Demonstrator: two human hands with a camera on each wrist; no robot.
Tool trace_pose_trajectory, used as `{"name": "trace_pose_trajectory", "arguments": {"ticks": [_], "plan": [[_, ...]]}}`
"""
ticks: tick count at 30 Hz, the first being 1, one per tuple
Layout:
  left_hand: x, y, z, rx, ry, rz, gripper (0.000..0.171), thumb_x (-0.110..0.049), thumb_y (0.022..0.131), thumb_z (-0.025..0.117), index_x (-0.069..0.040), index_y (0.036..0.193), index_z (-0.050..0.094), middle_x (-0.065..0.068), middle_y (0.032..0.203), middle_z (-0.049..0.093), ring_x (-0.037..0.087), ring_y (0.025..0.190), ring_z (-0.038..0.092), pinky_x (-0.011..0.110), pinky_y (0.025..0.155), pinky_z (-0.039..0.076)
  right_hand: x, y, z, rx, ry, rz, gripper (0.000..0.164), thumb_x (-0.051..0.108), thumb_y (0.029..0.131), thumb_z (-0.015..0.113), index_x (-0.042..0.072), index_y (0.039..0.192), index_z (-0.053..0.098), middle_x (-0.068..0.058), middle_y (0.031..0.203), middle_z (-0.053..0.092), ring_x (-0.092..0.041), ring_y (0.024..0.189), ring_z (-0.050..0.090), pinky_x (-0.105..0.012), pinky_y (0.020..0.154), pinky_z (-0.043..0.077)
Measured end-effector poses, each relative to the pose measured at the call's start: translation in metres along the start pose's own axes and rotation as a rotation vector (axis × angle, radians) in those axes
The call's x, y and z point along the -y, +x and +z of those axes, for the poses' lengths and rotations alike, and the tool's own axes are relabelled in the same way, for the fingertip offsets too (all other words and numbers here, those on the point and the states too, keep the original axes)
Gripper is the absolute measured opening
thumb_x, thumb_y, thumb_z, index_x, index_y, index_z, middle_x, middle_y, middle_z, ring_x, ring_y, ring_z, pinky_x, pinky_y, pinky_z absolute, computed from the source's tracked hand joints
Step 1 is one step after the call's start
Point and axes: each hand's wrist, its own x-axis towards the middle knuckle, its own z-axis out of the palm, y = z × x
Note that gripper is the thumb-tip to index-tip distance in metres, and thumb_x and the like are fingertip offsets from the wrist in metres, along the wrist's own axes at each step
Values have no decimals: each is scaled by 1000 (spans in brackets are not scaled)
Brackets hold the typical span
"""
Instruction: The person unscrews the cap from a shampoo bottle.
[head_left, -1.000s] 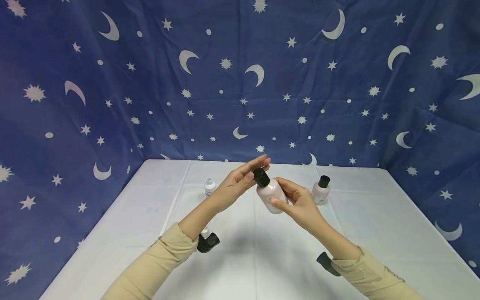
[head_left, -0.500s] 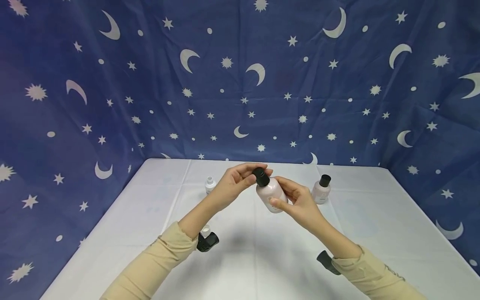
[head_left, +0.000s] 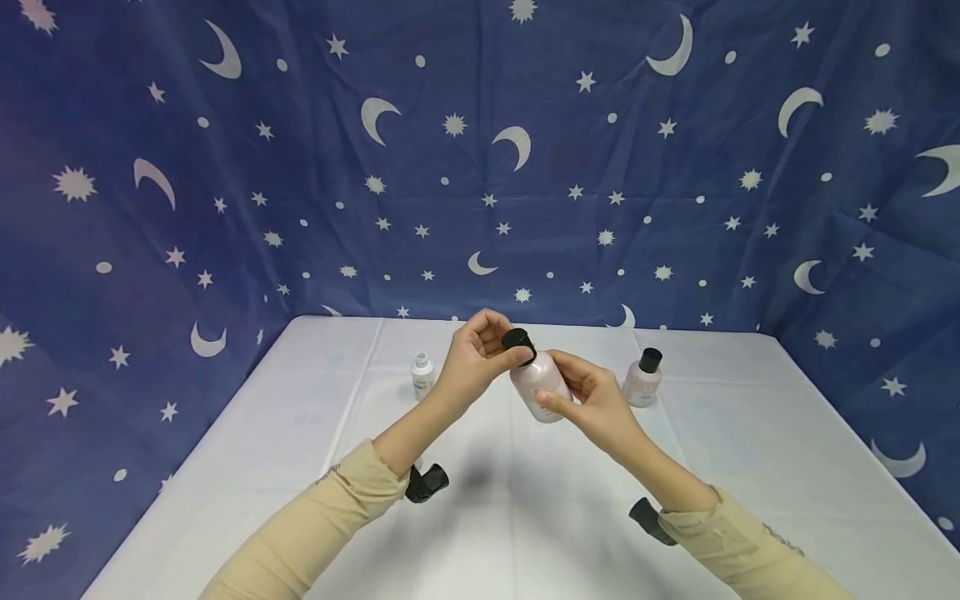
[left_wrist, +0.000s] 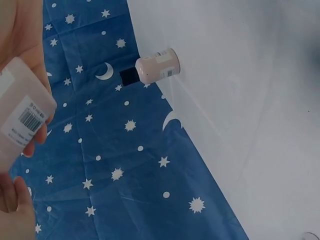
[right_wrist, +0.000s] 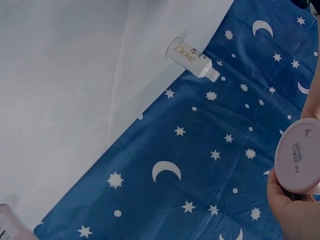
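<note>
My right hand (head_left: 600, 408) grips a pale pink lotion bottle (head_left: 542, 385) by its body, thumb on the near side. The bottle is raised above the table, tilted with its top toward the upper left. My left hand (head_left: 476, 354) pinches the bottle's black cap (head_left: 517, 340), with the thumb across its near side and the other fingers curled behind. A barcode label (left_wrist: 29, 120) on the bottle faces the left wrist camera. In the right wrist view, the bottle's oval base (right_wrist: 300, 155) shows printed characters.
A second pink bottle (head_left: 642, 382) with a black cap stands at the back right of the white-covered table (head_left: 525, 517). Back left, a small white Dove bottle (head_left: 422, 377) stands uncapped. A small white object (head_left: 417, 462) is mostly hidden beside the left wrist.
My left hand's fingers have gone from extended beside the cap to curled round it, and its thumb has come across the cap's front. My right hand keeps its hold on the bottle.
</note>
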Motion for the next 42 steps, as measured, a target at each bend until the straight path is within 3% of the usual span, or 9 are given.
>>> {"name": "trace_pose_trajectory", "arguments": {"ticks": [4, 7, 15, 22, 27, 30, 35, 39, 42], "plan": [[-1, 3, 4, 10, 27, 17, 42, -21, 84, 73, 4, 109, 51, -7, 91, 58, 3, 83, 59, 16, 78, 51, -1, 1, -1, -7, -13, 24, 52, 4, 85, 67, -7, 132, 48, -23, 129, 57, -14, 112, 59, -20, 91, 50], [-3, 4, 6, 24, 44, 30, 36, -10, 87, 68, 4, 115, 51, -1, 97, 60, 3, 88, 60, 17, 81, 51, -1, 1, -2, -9, -11, 25, 51, 4, 85, 67, -7, 132, 48, -23, 129, 56, -19, 113, 59, -19, 90, 50], [-7, 7, 2, 148, 31, 46, 94, -62, 72, 66, -2, 139, 39, 22, 133, 50, 25, 123, 54, 34, 104, 45, 0, 4, -1, 0, 8, 32, 53, 4, 86, 66, -7, 133, 47, -23, 131, 55, -32, 120, 54, -42, 98, 48], [-7, 1, -12, 320, -25, -5, 86, -61, 87, 47, -9, 150, 21, 15, 153, 29, 25, 143, 27, 44, 117, 23, 0, 4, -2, -4, 39, 20, 53, 3, 85, 67, -7, 133, 47, -22, 131, 55, -2, 112, 57, -22, 95, 48], [-5, -2, -17, 375, -31, 3, 81, -52, 90, 47, -4, 150, 21, 14, 155, 25, 24, 144, 23, 41, 117, 24, -1, 3, -2, 0, 55, 19, 52, 3, 85, 67, -7, 132, 47, -23, 131, 55, 7, 106, 56, -16, 92, 48], [-5, -2, -16, 348, -5, 30, 76, -46, 90, 49, 0, 146, 28, 17, 152, 30, 24, 141, 29, 36, 113, 31, -1, 3, -2, -2, 43, 20, 53, 3, 85, 67, -7, 132, 47, -23, 131, 55, 0, 110, 58, -22, 94, 49], [-5, -3, -12, 186, 43, 31, 66, -37, 86, 61, 4, 135, 46, 22, 136, 50, 14, 122, 56, 29, 103, 45, 0, 2, -2, -10, 31, 36, 53, 3, 85, 67, -6, 133, 47, -22, 132, 55, -25, 119, 56, -31, 98, 49], [-5, -5, -8, 51, 49, 8, 58, -29, 79, 71, 8, 121, 56, 23, 118, 63, 5, 96, 66, 26, 90, 53, 0, 1, -2, -15, 18, 46, 53, 3, 84, 68, -7, 132, 47, -22, 131, 55, -32, 119, 55, -25, 96, 49], [-6, -5, -5, 3, 42, 6, 51, -22, 78, 74, 10, 113, 56, 11, 105, 68, 4, 88, 65, 22, 84, 55, 0, 0, -3, -17, 15, 42, 53, 3, 84, 68, -7, 131, 48, -23, 130, 56, -29, 117, 56, -19, 94, 49]]}}
